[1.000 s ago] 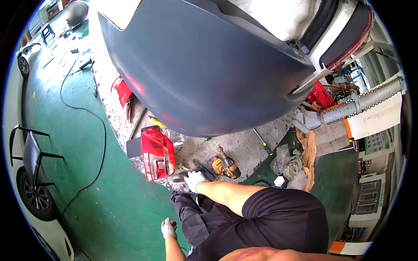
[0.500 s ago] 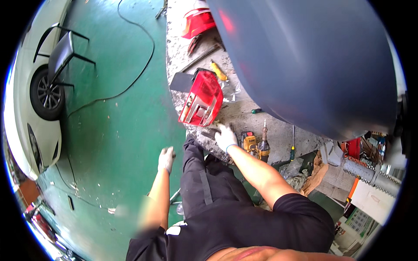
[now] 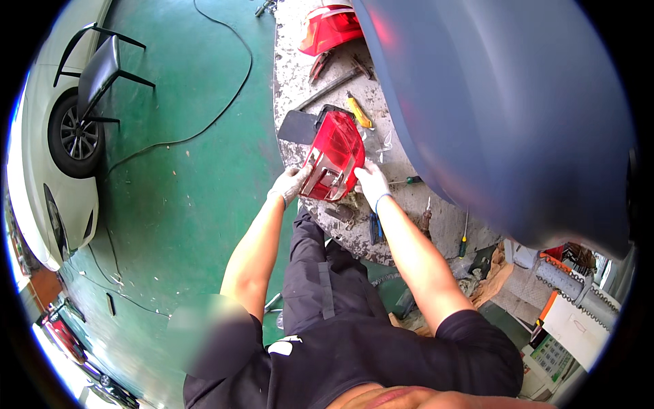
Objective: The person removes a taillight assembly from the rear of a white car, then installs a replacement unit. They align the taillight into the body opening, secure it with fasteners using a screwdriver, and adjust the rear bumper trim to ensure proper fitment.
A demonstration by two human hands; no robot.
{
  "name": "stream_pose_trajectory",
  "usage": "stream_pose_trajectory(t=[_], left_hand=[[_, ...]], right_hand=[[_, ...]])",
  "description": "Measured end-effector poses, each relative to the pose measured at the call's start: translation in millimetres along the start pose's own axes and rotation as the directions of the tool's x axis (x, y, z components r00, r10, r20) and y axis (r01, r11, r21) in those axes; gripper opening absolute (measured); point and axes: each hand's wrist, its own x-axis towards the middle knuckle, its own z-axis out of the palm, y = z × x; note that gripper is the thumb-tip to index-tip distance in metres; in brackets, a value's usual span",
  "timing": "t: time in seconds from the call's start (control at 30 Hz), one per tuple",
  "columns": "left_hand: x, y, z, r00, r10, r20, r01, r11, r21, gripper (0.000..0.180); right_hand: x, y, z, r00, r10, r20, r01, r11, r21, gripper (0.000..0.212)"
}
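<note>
A red tail light [image 3: 343,142] with a silver-and-clear lower section lies on the worn, paint-chipped tabletop [image 3: 402,198]. My left hand [image 3: 291,183], in a pale work glove, grips its left edge near the lower corner. On the opposite edge, my gloved right hand [image 3: 372,183] holds it with the fingers partly hidden along the side. A dark flat pad [image 3: 298,127] sits at the light's upper left. Above right of the light lies a yellow utility knife [image 3: 358,111]. A green-handled screwdriver [image 3: 412,180] rests just right of my right hand.
The large grey bumper [image 3: 490,116] overhangs the table's right side. Farther up lie a hammer [image 3: 334,88], red-handled pliers [image 3: 320,66] and another red tail light [image 3: 330,28]. Blue-handled pliers [image 3: 375,228] are beside my right forearm. A chair [image 3: 99,75] stands by a white car [image 3: 71,204].
Both hands have moved up to the tail light and taken hold of its two sides. My left hand came from over the floor, my right from the table's near edge.
</note>
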Motion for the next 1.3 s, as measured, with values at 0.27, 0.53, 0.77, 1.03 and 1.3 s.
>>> stream_pose_trajectory(t=[0.27,0.53,0.77,1.03,1.3], left_hand=[[165,131,-66,0.976,0.176,-0.127,-0.208,0.929,-0.305,0.063],[289,264,-47,0.994,0.103,-0.020,-0.071,0.520,-0.851,0.065],[322,260,-28,0.993,0.113,0.025,-0.030,0.460,-0.887,0.038],[195,250,-35,0.863,0.419,-0.283,-0.366,0.132,-0.921,0.049],[-63,93,-109,0.842,0.451,-0.295,-0.455,0.302,-0.838,0.062]], right_hand=[[-144,61,-63,0.998,-0.067,-0.013,0.063,0.975,-0.215,0.051],[-295,93,-82,0.853,0.490,-0.181,-0.500,0.866,-0.013,0.047],[-353,131,-115,0.650,0.716,-0.253,-0.733,0.679,0.039,0.040],[-320,77,-118,0.728,0.644,-0.234,-0.654,0.755,0.044,0.046],[-288,60,-124,0.978,0.187,-0.089,-0.205,0.927,-0.313,0.049]])
